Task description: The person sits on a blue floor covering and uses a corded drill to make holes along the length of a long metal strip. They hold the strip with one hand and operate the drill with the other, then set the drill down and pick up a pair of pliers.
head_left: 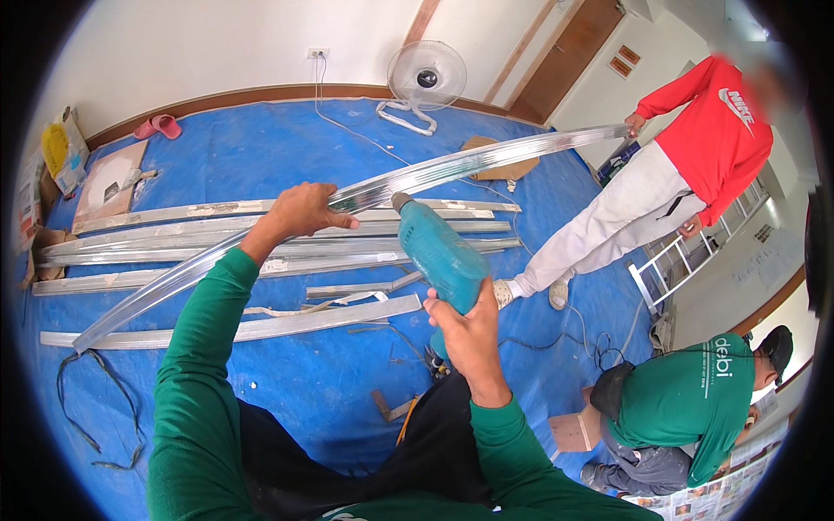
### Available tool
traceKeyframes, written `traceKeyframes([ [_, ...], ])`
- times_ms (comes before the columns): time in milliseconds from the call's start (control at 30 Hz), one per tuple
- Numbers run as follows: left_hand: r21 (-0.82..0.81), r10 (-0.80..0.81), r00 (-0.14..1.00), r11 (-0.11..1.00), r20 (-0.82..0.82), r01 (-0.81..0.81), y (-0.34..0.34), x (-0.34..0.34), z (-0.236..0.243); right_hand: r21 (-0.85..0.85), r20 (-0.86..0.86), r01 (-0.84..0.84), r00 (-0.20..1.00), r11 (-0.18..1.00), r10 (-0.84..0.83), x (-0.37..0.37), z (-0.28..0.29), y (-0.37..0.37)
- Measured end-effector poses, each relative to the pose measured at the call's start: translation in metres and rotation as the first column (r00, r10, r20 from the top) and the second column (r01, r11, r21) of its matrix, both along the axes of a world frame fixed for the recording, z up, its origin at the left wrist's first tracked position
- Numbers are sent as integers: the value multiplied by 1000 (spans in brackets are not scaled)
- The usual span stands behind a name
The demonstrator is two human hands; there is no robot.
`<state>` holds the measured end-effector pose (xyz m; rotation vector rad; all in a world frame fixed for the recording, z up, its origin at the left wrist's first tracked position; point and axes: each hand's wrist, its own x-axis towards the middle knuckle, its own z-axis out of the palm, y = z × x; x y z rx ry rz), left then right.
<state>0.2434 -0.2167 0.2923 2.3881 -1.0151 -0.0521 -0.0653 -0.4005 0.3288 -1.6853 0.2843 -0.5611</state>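
A long shiny metal channel crosses in front of me, its left end low on the blue sheet. My left hand is closed on it just left of centre. In my right hand is a teal power drill, gripped by the handle, with its dark tip pointed up just beside the channel; whether it touches cannot be told. A standing co-worker in red holds the channel's far right end with one hand.
More metal channels lie on the blue sheet. A white fan stands by the wall near pink slippers. A ladder leans at the right, above a crouched person in green. Cords trail across the floor.
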Motion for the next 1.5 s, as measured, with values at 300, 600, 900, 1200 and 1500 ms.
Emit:
traceKeyframes([
  [300,-4,48,995,999,-84,-48,-1,-3,3,-84,28,39,999,996,-36,7,-14,-8],
  [600,-14,37,995,999,-91,-39,0,-4,3,-35,5,53,999,998,-53,5,-6,-3],
  [900,-15,30,999,999,-46,-31,0,-4,1,-49,33,52,998,997,-51,7,-7,-3],
  [1200,-55,23,998,998,-58,-26,1,-5,4,-29,-9,39,999,999,-39,5,-2,-2],
  [1500,-79,22,1000,997,-19,-23,0,-9,7,-114,-12,49,999,992,-51,3,-6,-7],
])
